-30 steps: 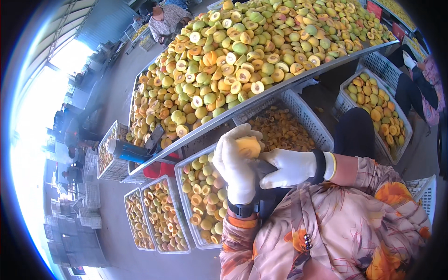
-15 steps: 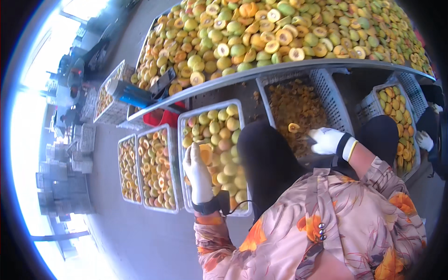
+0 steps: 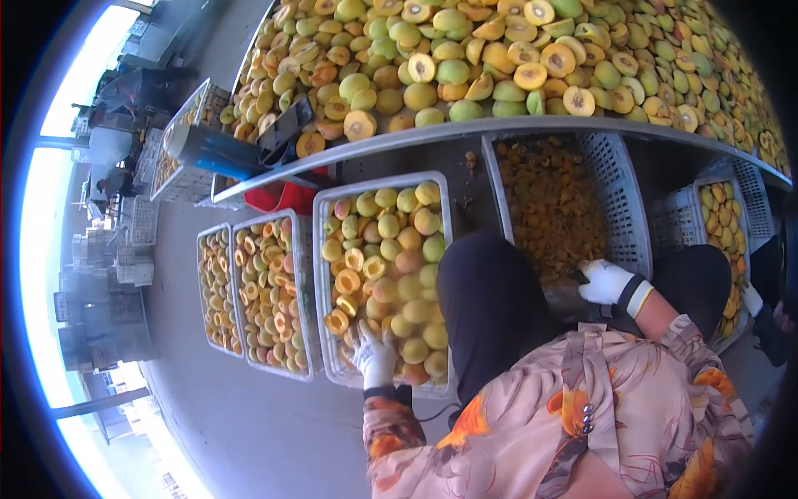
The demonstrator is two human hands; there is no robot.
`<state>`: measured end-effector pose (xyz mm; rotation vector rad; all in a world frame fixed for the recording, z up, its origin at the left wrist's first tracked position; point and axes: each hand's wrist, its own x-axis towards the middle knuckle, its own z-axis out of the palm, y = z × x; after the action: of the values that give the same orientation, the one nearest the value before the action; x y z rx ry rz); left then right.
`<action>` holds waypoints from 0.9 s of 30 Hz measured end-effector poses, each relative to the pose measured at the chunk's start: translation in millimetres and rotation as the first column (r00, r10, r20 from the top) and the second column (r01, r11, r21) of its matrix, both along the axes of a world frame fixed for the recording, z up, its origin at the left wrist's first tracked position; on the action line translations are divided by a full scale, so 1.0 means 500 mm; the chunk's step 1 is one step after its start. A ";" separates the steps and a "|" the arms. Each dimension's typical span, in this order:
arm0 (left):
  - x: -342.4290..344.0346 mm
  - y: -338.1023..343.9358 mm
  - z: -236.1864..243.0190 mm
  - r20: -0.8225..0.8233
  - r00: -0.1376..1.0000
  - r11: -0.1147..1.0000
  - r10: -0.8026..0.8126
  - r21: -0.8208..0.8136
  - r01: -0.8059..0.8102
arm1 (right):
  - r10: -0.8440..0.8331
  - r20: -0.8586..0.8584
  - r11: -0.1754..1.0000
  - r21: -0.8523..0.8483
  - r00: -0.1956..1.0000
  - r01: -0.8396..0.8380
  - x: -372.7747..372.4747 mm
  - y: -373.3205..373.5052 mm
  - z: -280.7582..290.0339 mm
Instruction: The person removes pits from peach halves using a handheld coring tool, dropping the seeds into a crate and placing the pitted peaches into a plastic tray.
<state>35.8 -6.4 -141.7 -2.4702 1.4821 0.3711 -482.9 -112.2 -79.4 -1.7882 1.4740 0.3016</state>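
My left hand (image 3: 373,356), in a white glove, is over the near left part of a grey crate (image 3: 321,274) of yellow-green stone-fruit halves. Its fingers are spread and hold nothing. Just beyond the fingertips lies a pitted fruit half (image 3: 337,322), hollow side up. My right hand (image 3: 605,281), also in a white glove, is closed around a small dark tool (image 3: 579,275), of which only the tip shows. That hand is at the near edge of a crate (image 3: 629,200) holding a layer of brown pits (image 3: 553,200).
A long metal-edged table (image 3: 465,126) heaped with halved fruit spans the far side. More fruit crates stand at left (image 3: 306,333) and right (image 3: 697,208). A blue cylinder (image 3: 218,153) is by the table's left end, above a red container (image 3: 278,198). Another person's gloved hand (image 3: 752,299) shows at far right.
My left hand has moved toward me and opened, letting go of the fruit half it held. The fruit half at my right hand's tool tip no longer shows there. The view has shifted slightly.
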 end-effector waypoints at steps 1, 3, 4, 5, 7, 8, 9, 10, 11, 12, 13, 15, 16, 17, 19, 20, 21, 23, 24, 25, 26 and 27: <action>0.020 -0.011 0.016 0.003 1.000 0.996 0.001 0.084 -0.001 | 0.002 0.029 1.000 -0.005 1.000 -0.002 0.012 -0.006 -0.009; -0.008 -0.101 0.106 0.051 0.998 0.979 -0.021 0.205 0.010 | -0.010 0.020 0.997 0.073 1.000 0.009 0.016 -0.021 0.011; -0.014 -0.141 0.128 0.041 0.998 0.997 -0.043 -0.055 0.045 | -0.027 0.021 0.997 0.069 0.999 0.025 0.017 -0.020 0.017; -0.022 -0.187 0.150 0.033 0.997 0.947 -0.070 -0.311 0.076 | -0.042 0.065 0.999 0.008 0.997 0.041 0.010 -0.018 0.017; -0.088 -0.326 0.250 -0.141 0.956 0.713 -0.258 -0.696 0.089 | -0.063 0.081 0.998 0.023 0.995 0.062 0.010 -0.027 0.029; -0.119 -0.395 0.288 -0.100 0.947 0.667 -0.306 -0.732 0.139 | -0.067 0.104 0.998 -0.001 0.992 0.067 0.011 -0.029 0.036; -0.154 -0.468 0.325 -0.149 0.889 0.553 -0.433 -0.823 0.131 | -0.090 0.119 0.996 -0.003 0.989 0.092 0.018 -0.033 0.049; -0.186 -0.539 0.340 -0.194 0.815 0.456 -0.546 -0.885 0.096 | -0.106 0.098 0.994 0.026 0.989 0.104 0.022 -0.038 0.060; -0.230 -0.608 0.365 -0.219 0.778 0.457 -0.589 -0.884 0.096 | -0.125 0.075 0.991 0.052 0.989 0.121 0.021 -0.041 0.070; -0.266 -0.673 0.375 -0.201 0.768 0.472 -0.607 -0.869 0.146 | -0.133 0.057 0.990 0.060 0.989 0.130 0.021 -0.041 0.070; -0.297 -0.735 0.375 -0.225 0.751 0.516 -0.620 -0.838 0.175 | -0.145 0.055 0.989 0.050 0.988 0.142 0.020 -0.038 0.069; -0.311 -0.837 0.353 0.120 0.699 0.281 -0.705 -0.858 0.430 | -0.127 0.060 0.991 0.056 0.990 0.124 0.030 -0.038 0.077; -0.327 -0.873 0.327 0.014 0.711 0.386 -0.703 -0.832 0.399 | -0.122 0.055 0.989 0.089 0.991 0.116 0.031 -0.041 0.073; -0.341 -0.899 0.308 -0.091 0.716 0.482 -0.692 -0.797 0.365 | -0.127 0.051 0.990 0.074 0.991 0.123 0.031 -0.039 0.073; -0.363 -0.922 0.288 -0.034 0.708 0.480 -0.705 -0.758 0.442 | -0.104 0.129 0.994 0.043 0.986 0.099 0.025 -0.033 0.069; -0.367 -0.926 0.287 -0.098 0.693 0.486 -0.714 -0.782 0.391 | -0.104 0.128 0.995 0.015 0.986 0.103 0.023 -0.030 0.076; -0.361 -0.921 0.274 -0.064 0.757 0.497 -0.650 -0.790 0.359 | -0.109 0.131 0.994 0.005 0.985 0.109 0.029 -0.031 0.086; -0.353 -0.899 0.277 -0.141 0.796 0.552 -0.588 -0.789 0.268 | -0.120 0.146 0.989 -0.062 0.982 0.130 0.039 -0.033 0.111; -0.366 -0.877 0.286 -0.195 0.783 0.543 -0.590 -0.813 0.207 | -0.135 0.147 0.987 -0.068 0.980 0.146 0.036 -0.035 0.127; -0.381 -0.851 0.302 -0.190 0.777 0.540 -0.600 -0.813 0.218 | -0.160 0.216 0.972 -0.134 0.963 0.191 0.033 -0.040 0.143; -0.395 -0.823 0.319 -0.576 0.551 0.658 -0.604 -0.750 -0.063 | -0.177 0.284 0.952 -0.195 0.942 0.238 0.033 -0.045 0.155; -0.398 -0.789 0.333 -0.828 0.199 0.779 -0.524 -0.560 -0.280 | -0.137 0.365 0.910 -0.320 0.921 0.262 0.041 -0.049 0.168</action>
<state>-163.2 -401.1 24.9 -2.4474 2.6174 2.1426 -462.6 -136.8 4.5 -1.8321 1.5149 -0.3943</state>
